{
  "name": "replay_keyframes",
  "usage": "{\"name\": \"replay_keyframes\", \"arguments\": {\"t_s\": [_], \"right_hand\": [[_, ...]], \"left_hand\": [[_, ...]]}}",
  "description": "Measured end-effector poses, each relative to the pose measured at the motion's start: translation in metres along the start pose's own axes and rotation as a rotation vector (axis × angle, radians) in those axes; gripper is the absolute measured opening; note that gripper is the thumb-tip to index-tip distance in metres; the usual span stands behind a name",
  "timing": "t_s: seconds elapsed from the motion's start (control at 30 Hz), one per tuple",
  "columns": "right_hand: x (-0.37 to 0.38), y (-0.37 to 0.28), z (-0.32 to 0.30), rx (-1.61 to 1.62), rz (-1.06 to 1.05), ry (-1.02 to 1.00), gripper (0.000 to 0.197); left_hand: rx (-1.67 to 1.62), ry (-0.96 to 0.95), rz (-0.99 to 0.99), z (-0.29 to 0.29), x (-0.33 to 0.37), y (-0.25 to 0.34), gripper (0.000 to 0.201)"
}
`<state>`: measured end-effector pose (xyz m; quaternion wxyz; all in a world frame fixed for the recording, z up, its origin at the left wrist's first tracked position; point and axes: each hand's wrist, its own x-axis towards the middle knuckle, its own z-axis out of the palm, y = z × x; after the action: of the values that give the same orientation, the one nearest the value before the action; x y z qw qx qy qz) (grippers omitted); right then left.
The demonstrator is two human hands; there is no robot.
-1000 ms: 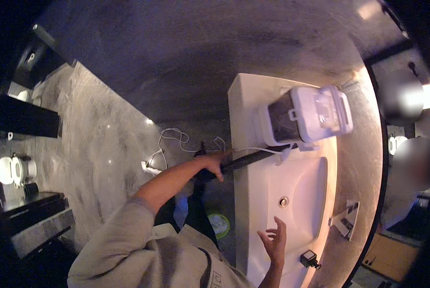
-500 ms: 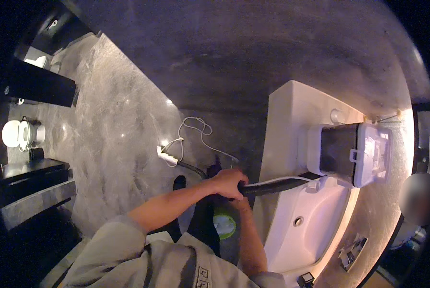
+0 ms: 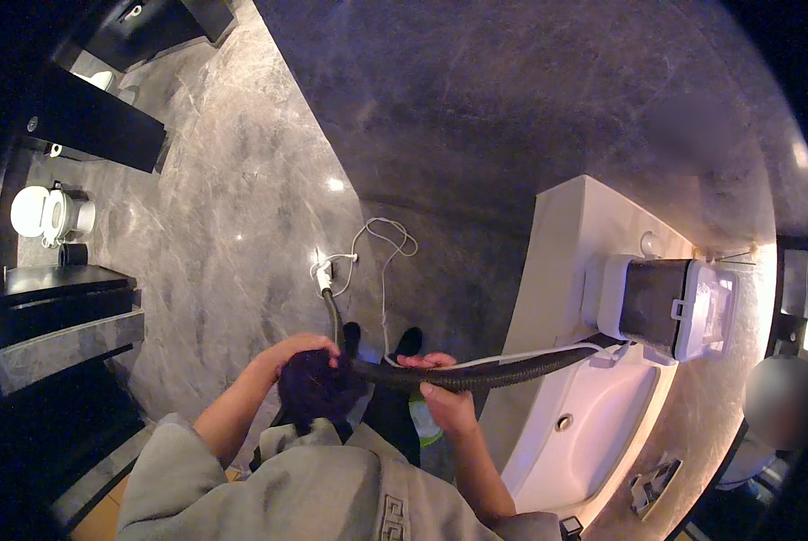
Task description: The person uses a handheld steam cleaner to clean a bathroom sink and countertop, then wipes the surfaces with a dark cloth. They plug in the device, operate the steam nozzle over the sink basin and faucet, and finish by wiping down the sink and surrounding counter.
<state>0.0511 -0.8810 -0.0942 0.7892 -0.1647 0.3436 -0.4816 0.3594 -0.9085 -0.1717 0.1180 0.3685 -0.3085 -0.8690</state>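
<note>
My right hand is closed round a black ribbed hose, with the thumb on the near side and the fingers beyond it. A bunched dark purple cloth is in my left hand, pressed near the hose. The hose runs from a white and dark machine with a clear tank on the washbasin counter, passes before my body and bends away to a white nozzle. A thin white cord follows the hose and loops over by the nozzle.
At right, a white washbasin is set in a counter along the wall. A small clear glass stands by the machine. Below me is a green-rimmed bin. Dark cubicle doors and a toilet lie left, across grey marbled floor.
My hands have moved apart: the left went left and now holds the purple cloth, while the right grips the hose. The nozzle end has swung to point away from me.
</note>
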Motion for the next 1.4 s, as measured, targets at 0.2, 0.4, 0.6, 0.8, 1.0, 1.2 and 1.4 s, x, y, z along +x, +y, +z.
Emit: {"name": "replay_keyframes", "arguments": {"t_s": [0.2, 0.4, 0.6, 0.8, 1.0, 1.2, 1.4], "right_hand": [[0.010, -0.015, 0.037, 0.311, -0.083, 0.075, 0.034], [-0.027, -0.011, 0.028, 0.319, -0.149, 0.230, 0.034], [-0.066, 0.023, 0.011, 0.353, -0.302, 0.538, 0.039], [-0.084, 0.056, -0.068, 0.200, -0.169, 0.664, 0.032], [-0.074, 0.077, -0.109, -0.139, -0.162, 0.636, 0.027], [-0.088, 0.069, -0.130, -0.322, -0.148, 0.872, 0.033], [-0.073, 0.061, -0.114, -0.525, -0.164, 0.722, 0.048]], "left_hand": [[-0.948, 0.208, -0.076, 0.061, 0.035, -0.031, 0.078], [-1.083, 0.266, 0.247, 0.058, 0.085, -0.027, 0.057], [0.155, 0.150, -0.257, 0.015, 0.034, -0.080, 0.050], [0.739, 0.012, -0.230, 0.050, 0.084, -0.040, 0.077], [0.822, -0.408, 0.354, 0.173, 0.188, 0.026, 0.049], [0.917, -0.464, -0.087, 0.228, 0.165, 0.106, 0.025], [0.960, -0.280, -0.053, 0.225, 0.170, 0.101, 0.040]]}}
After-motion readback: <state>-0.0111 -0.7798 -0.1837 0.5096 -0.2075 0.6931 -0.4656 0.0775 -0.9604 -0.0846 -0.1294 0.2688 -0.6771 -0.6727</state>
